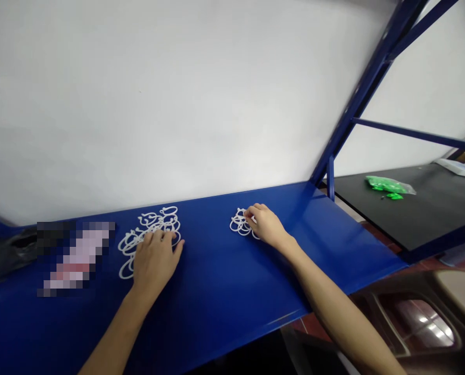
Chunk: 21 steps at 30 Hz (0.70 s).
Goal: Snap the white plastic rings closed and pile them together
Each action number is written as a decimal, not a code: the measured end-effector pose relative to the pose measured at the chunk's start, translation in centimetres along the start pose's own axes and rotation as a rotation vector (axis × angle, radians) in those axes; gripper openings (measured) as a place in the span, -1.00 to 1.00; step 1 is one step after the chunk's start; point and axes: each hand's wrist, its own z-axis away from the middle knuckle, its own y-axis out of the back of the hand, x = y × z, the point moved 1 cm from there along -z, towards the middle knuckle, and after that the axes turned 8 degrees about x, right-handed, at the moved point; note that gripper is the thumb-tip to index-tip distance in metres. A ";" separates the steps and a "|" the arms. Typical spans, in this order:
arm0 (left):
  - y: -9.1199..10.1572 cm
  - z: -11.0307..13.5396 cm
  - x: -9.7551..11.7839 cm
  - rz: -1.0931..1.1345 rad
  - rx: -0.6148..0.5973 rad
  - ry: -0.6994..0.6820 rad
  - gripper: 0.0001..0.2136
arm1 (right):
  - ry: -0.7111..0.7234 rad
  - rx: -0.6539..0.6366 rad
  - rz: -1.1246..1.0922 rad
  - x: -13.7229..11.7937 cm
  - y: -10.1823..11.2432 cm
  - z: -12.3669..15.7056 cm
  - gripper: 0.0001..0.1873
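Observation:
A larger pile of white plastic rings (pixel 128 242), each with a small knob, lies on the blue shelf. My left hand (pixel 155 263) rests over the near right side of this pile, thumb out to the side and fingers stretched over the rings. Farther right is a smaller group of the same white rings (pixel 238 225). There my right hand (pixel 266 224) has its thumb and fingers pinched together on a ring at the group's right side. Part of that ring is hidden under the fingers.
The blue metal shelf (pixel 216 302) meets a white wall behind. At left lie a black plastic bag (pixel 9 255) and a pixelated patch. To the right are a blue frame post (pixel 331 177), a black table (pixel 404 219) with a bag of green pieces (pixel 388 185), and a brown chair (pixel 407 317).

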 end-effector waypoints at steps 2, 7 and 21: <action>0.1 0.0 0.1 -0.033 -0.036 -0.021 -0.72 | -0.002 -0.049 0.003 0.2 0.3 -0.1 -0.91; 0.6 0.0 0.9 0.026 0.050 -0.035 -0.77 | -0.001 -0.127 0.032 0.3 0.4 0.1 -0.87; 1.7 0.6 4.2 0.520 0.304 -0.316 -0.93 | 0.089 0.071 -0.337 -3.1 -0.3 0.8 -0.87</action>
